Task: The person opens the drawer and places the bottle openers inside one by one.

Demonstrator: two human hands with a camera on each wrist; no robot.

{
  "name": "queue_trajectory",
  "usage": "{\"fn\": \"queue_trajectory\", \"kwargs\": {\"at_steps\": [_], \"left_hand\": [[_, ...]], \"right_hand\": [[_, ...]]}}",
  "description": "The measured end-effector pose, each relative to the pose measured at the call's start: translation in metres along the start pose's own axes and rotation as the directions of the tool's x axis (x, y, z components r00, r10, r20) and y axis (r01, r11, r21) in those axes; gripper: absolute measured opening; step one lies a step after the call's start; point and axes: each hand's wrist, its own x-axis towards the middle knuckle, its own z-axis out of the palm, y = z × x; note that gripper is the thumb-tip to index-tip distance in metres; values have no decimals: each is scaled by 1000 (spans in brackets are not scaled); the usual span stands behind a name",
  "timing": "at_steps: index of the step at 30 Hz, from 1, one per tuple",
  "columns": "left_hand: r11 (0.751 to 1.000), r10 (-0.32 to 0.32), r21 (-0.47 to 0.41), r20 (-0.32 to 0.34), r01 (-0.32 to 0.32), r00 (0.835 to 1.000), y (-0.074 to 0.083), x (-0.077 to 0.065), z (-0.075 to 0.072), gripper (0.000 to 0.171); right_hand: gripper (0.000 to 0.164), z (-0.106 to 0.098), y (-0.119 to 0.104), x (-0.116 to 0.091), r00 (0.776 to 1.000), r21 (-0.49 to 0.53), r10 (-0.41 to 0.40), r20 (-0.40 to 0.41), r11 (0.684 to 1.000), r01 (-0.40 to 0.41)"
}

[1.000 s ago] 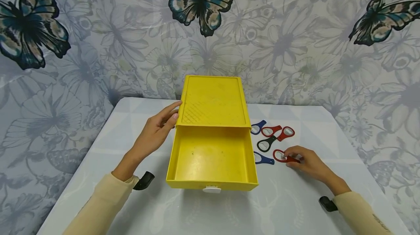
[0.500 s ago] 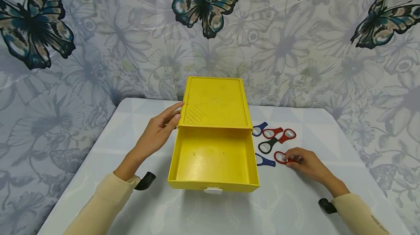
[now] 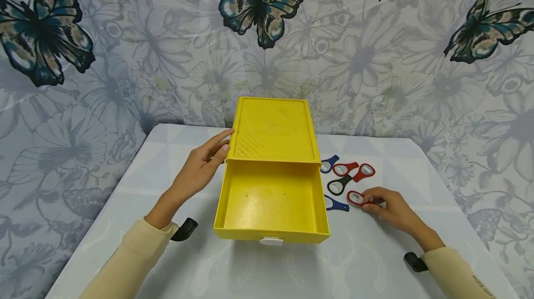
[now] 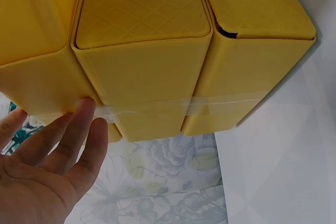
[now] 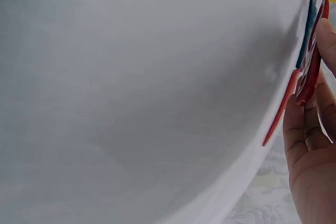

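Observation:
My right hand (image 3: pixel 388 207) pinches a red bottle opener (image 3: pixel 355 198), a flat ring head on a short handle, between thumb and fingers. In the right wrist view this opener (image 5: pixel 311 64) stands on edge in the fingers, above the white table. My left hand (image 3: pixel 200 165) rests its fingertips on the left side of the yellow drawer box (image 3: pixel 273 127). The left wrist view shows its fingers (image 4: pixel 79 140) mostly straight against the yellow wall. The front drawer (image 3: pixel 267 197) is pulled out, with nothing lying in it.
Right of the box lie several more openers: two blue (image 3: pixel 337 205), one black (image 3: pixel 337 185) and two red (image 3: pixel 364 172). The box partly hides the blue ones. Clear tape (image 4: pixel 197 106) runs across the joined yellow drawer units. Behind the table (image 3: pixel 175 271) hangs a butterfly-patterned backdrop (image 3: pixel 359 67).
The view has shifted slightly. My right fingers now cover more of the red opener's handle. The left hand and the yellow box have stayed in place.

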Motion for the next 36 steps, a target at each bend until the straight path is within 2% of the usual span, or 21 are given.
{"fn": "queue_trajectory", "kwargs": {"at_steps": [10,22,29,36], "left_hand": [[1000,15,-5,3,-15,1000,-2,1,-1,46],[1000,8,-12,6,-8,1000,-3,-1,-2,46],[1000,9,-27,7,-8,1000,-4,-1,-2,46],[1000,9,-19,9,-8,1000,-6,0,-2,46]], "right_hand": [[21,-9,-9,5,997,5,-28,-67,1000,28],[18,-21,-50,20,998,46,28,-54,999,-25],[18,-30,-75,25,998,90,-30,-46,995,34],[22,-41,-100,29,992,118,-100,-74,987,108]]}}
